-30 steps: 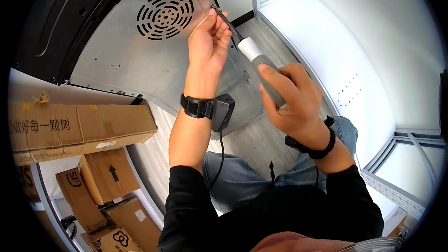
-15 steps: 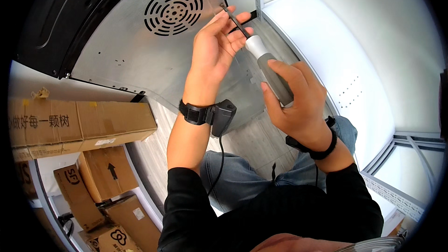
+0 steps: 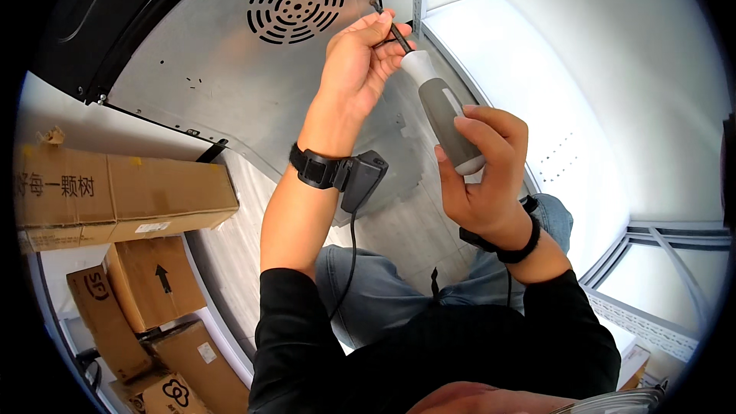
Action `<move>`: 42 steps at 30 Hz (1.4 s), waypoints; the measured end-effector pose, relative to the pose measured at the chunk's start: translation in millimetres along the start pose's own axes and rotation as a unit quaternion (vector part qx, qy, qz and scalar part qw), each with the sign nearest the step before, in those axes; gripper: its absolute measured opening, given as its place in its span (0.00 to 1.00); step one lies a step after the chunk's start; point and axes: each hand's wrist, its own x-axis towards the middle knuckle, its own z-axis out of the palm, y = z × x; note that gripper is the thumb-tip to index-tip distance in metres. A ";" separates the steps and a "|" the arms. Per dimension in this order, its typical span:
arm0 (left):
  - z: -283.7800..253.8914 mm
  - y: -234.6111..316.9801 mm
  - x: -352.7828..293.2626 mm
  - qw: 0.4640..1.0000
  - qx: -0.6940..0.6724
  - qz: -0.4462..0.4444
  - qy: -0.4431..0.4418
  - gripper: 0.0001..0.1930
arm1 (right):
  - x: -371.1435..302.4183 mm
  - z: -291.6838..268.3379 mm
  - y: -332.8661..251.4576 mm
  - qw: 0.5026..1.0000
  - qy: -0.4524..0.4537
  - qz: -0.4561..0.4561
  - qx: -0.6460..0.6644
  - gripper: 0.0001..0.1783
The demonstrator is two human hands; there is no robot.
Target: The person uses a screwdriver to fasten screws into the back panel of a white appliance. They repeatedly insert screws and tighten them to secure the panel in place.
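Two bare hands share one screwdriver from where I stand. The left hand has its thumb and fingers closed about the dark shaft, close to the tip; the right hand is clamped on the rear of the grey-and-white handle, thumb on one side and fingertips on the other. The screwdriver slants, its tip at a small dark spot just inside the right edge of one metal panel; the spot is too small for me to say whether it is a screw. One round slotted vent sits in the panel, left of that tip.

I count two black wrist straps, one per arm: the left strap carries a black block with a cable, the right strap circles the other wrist.

As for containers, at least five cartons are on the person's left. One long carton lies beyond the rest; below it an arrow-marked carton, a narrow carton, a labelled carton and a flower-marked carton crowd inside a shelf's curved edge. Their contents are hidden from me.
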 end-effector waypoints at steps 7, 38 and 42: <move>2.6 2.4 -9.0 0.996 0.036 -0.018 -0.074 0.12 | -5.3 -2.6 0.8 0.996 -0.030 0.060 -0.062 0.25; 21.9 -8.7 -14.2 0.994 0.111 -0.012 0.005 0.10 | -5.5 -0.8 8.0 0.998 0.004 0.063 -0.014 0.29; 17.8 -14.4 -10.5 0.990 0.142 0.001 0.021 0.10 | -12.7 2.1 7.3 0.988 -0.024 0.147 0.049 0.29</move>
